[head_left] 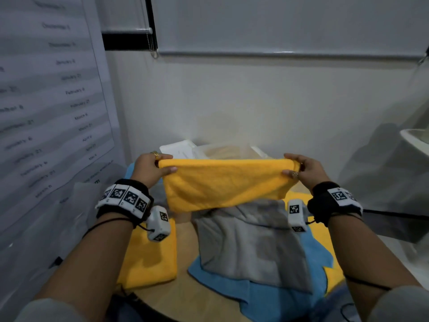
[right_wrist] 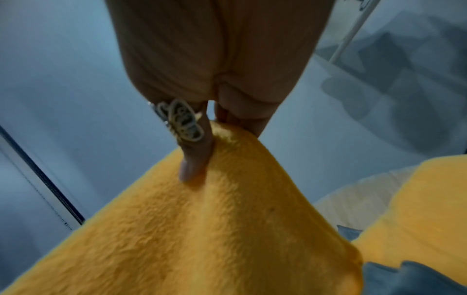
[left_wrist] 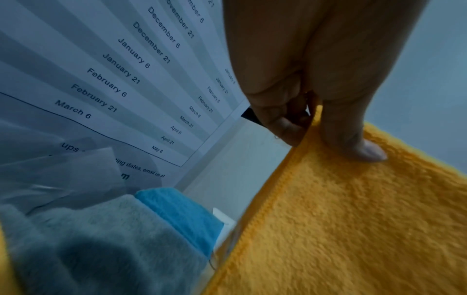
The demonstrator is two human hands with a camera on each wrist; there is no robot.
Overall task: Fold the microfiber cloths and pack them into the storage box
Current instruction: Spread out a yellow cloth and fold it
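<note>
Yellow cloth (head_left: 226,183) hangs doubled above the table, before the storage box (head_left: 222,151) — left hand (head_left: 151,168) and right hand (head_left: 306,170) pinch its corners; a loosened pinch could spill the fold.

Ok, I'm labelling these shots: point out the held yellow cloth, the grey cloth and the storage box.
held yellow cloth (head_left: 222,182), head view, middle of its hanging face.
grey cloth (head_left: 250,242), head view, its centre.
storage box (head_left: 226,151), head view, translucent near wall.

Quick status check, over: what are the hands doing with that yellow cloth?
Left hand and right hand pinch yellow cloth's top corners, held up. Storage box behind it, open. Grey cloth lies below.
</note>
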